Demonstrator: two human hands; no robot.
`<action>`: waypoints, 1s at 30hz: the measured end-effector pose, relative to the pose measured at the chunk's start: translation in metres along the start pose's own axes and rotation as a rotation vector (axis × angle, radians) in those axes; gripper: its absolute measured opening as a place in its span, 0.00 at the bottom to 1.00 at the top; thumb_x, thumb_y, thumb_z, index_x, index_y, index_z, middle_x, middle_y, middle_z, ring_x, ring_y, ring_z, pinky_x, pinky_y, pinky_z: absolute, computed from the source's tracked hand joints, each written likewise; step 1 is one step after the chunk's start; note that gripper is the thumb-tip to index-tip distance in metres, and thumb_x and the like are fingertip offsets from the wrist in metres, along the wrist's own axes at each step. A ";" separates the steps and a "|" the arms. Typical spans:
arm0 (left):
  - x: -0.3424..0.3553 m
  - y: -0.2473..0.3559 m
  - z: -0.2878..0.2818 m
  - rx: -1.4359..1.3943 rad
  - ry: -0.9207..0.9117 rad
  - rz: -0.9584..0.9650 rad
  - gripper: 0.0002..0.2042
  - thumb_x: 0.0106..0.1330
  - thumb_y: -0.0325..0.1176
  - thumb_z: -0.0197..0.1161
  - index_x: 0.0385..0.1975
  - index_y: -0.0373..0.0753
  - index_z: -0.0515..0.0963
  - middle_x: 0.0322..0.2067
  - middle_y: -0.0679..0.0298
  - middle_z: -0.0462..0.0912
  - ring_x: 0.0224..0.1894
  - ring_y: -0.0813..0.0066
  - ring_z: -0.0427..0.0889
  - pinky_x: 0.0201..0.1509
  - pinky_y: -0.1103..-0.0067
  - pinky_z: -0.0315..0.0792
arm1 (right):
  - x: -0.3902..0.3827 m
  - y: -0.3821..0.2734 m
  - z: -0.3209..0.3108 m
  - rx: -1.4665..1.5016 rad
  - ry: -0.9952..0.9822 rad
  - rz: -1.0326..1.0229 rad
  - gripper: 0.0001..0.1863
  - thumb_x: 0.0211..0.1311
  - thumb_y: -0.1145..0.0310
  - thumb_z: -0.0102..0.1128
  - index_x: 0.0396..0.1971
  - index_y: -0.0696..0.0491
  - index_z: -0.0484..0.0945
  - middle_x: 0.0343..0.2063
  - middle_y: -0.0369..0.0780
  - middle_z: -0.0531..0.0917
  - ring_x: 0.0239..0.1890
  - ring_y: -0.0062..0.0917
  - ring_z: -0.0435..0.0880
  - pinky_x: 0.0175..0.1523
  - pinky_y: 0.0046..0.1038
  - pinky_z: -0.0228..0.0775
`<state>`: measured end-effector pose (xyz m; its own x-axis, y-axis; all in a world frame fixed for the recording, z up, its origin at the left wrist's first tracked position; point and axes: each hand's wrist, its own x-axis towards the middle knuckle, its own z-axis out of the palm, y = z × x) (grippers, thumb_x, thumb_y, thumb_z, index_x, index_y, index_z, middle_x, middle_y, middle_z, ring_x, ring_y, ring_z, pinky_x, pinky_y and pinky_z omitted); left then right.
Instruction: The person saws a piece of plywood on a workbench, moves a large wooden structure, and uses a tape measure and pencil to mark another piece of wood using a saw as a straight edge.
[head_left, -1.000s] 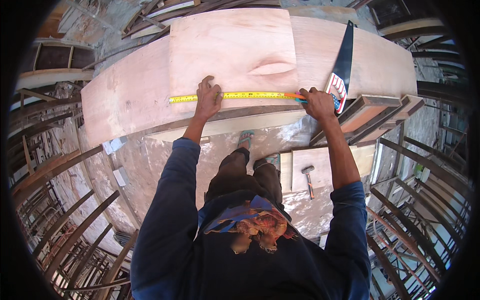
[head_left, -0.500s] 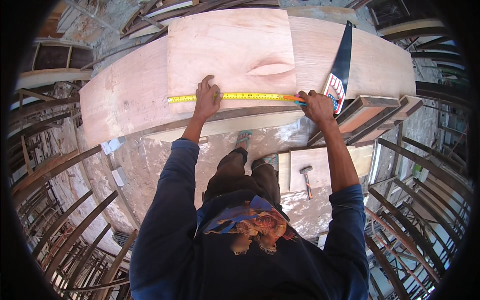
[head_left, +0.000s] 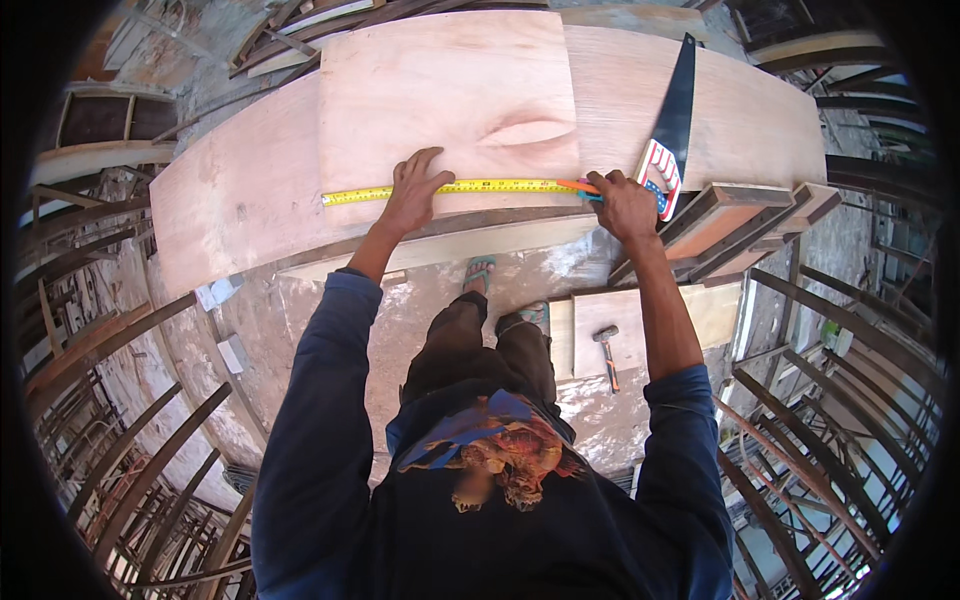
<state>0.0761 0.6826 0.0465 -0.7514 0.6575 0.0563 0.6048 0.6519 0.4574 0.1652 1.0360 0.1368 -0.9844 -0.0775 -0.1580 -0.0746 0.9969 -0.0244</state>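
Note:
A yellow tape measure blade [head_left: 500, 185] lies stretched across a square plywood sheet [head_left: 440, 90], close to its near edge. My left hand [head_left: 412, 192] rests over the blade toward its left end, thumb and fingers apart. At the right end, my right hand [head_left: 628, 208] is closed round the tape measure's case, which is mostly hidden. A slim orange piece [head_left: 575, 185] and a bit of turquoise show at its fingertips; I cannot tell what they are. Just beyond that hand lies a handsaw [head_left: 675, 110] with a red, white and blue handle.
The square sheet lies on a longer plywood board [head_left: 230, 190]. Wooden frames [head_left: 740, 225] stand at the right. On the floor, a hammer [head_left: 607, 355] rests on a plywood piece [head_left: 625, 315]. Stacked timber [head_left: 130, 450] lines both sides.
The view has shifted slightly, so boards and saw appear a little further left. My left hand's thumb and fingers have spread wider over the blade. The right hand keeps its hold.

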 end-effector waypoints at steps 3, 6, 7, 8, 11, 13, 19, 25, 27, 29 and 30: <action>0.005 0.001 -0.002 0.020 -0.029 0.047 0.25 0.46 0.16 0.55 0.44 0.50 0.76 0.62 0.54 0.61 0.67 0.55 0.56 0.63 0.60 0.53 | 0.005 0.004 0.001 0.013 0.028 0.026 0.16 0.50 0.66 0.61 0.42 0.42 0.78 0.30 0.40 0.80 0.32 0.36 0.84 0.31 0.36 0.77; 0.006 -0.005 -0.006 0.025 -0.103 0.031 0.25 0.47 0.15 0.53 0.46 0.48 0.76 0.64 0.54 0.59 0.68 0.55 0.55 0.65 0.59 0.52 | 0.007 0.000 -0.001 0.024 0.043 0.016 0.16 0.50 0.67 0.61 0.42 0.41 0.79 0.32 0.40 0.81 0.32 0.36 0.84 0.31 0.36 0.78; 0.006 -0.006 -0.006 0.050 -0.114 0.053 0.27 0.47 0.15 0.53 0.48 0.50 0.76 0.64 0.55 0.58 0.69 0.55 0.55 0.65 0.59 0.52 | 0.007 -0.002 -0.001 0.021 0.059 0.034 0.17 0.50 0.67 0.61 0.43 0.41 0.79 0.32 0.40 0.81 0.32 0.36 0.84 0.31 0.36 0.78; 0.006 -0.004 -0.008 0.072 -0.130 0.077 0.29 0.48 0.15 0.53 0.51 0.52 0.76 0.65 0.55 0.58 0.69 0.55 0.54 0.65 0.59 0.53 | 0.005 -0.003 0.001 0.021 0.071 0.056 0.17 0.50 0.67 0.62 0.43 0.42 0.79 0.32 0.40 0.81 0.33 0.36 0.84 0.32 0.36 0.78; 0.014 0.001 -0.012 0.100 -0.191 0.141 0.35 0.48 0.15 0.53 0.57 0.59 0.73 0.66 0.57 0.57 0.69 0.56 0.54 0.65 0.58 0.54 | 0.003 0.004 0.004 0.035 0.112 0.075 0.17 0.50 0.67 0.62 0.43 0.41 0.79 0.33 0.40 0.82 0.33 0.35 0.84 0.32 0.35 0.78; 0.014 -0.005 -0.016 0.142 -0.212 0.157 0.36 0.49 0.15 0.53 0.58 0.62 0.72 0.66 0.57 0.57 0.69 0.56 0.54 0.64 0.59 0.55 | 0.007 0.001 0.001 0.020 0.092 0.066 0.17 0.50 0.66 0.62 0.44 0.41 0.79 0.34 0.39 0.82 0.33 0.35 0.85 0.32 0.35 0.78; 0.025 0.002 -0.029 0.187 -0.336 0.197 0.37 0.53 0.17 0.54 0.60 0.69 0.70 0.67 0.58 0.56 0.68 0.57 0.56 0.62 0.59 0.58 | -0.006 0.033 0.001 -0.092 0.041 0.158 0.16 0.54 0.62 0.60 0.44 0.39 0.80 0.34 0.39 0.82 0.33 0.35 0.85 0.34 0.37 0.78; 0.046 -0.002 -0.035 0.370 -0.449 0.287 0.34 0.59 0.22 0.54 0.60 0.76 0.67 0.66 0.57 0.58 0.64 0.58 0.62 0.57 0.59 0.65 | 0.001 0.041 0.009 -0.113 0.046 0.068 0.14 0.53 0.62 0.62 0.42 0.42 0.79 0.34 0.39 0.81 0.33 0.36 0.85 0.33 0.37 0.78; 0.065 0.008 -0.038 0.447 -0.516 0.336 0.34 0.61 0.23 0.53 0.60 0.79 0.66 0.65 0.56 0.59 0.62 0.59 0.64 0.56 0.59 0.67 | 0.000 0.040 0.010 -0.082 0.099 0.046 0.13 0.51 0.64 0.64 0.39 0.44 0.78 0.33 0.40 0.81 0.33 0.36 0.84 0.32 0.36 0.77; 0.081 0.019 -0.037 0.533 -0.628 0.359 0.34 0.64 0.25 0.51 0.60 0.83 0.62 0.63 0.56 0.62 0.60 0.59 0.68 0.54 0.60 0.69 | 0.002 0.036 0.007 -0.095 0.085 0.058 0.13 0.51 0.64 0.64 0.39 0.45 0.78 0.32 0.40 0.81 0.33 0.35 0.84 0.32 0.36 0.77; 0.085 0.023 -0.034 0.534 -0.637 0.374 0.34 0.64 0.25 0.51 0.60 0.83 0.62 0.63 0.56 0.62 0.60 0.59 0.68 0.54 0.60 0.69 | 0.003 0.033 0.005 -0.116 0.075 0.053 0.13 0.51 0.64 0.64 0.39 0.45 0.78 0.32 0.40 0.80 0.32 0.35 0.84 0.32 0.36 0.77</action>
<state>0.0167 0.7405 0.0919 -0.2895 0.8422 -0.4548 0.9407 0.3380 0.0272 0.1609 1.0689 0.1302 -0.9963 -0.0280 -0.0819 -0.0359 0.9947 0.0965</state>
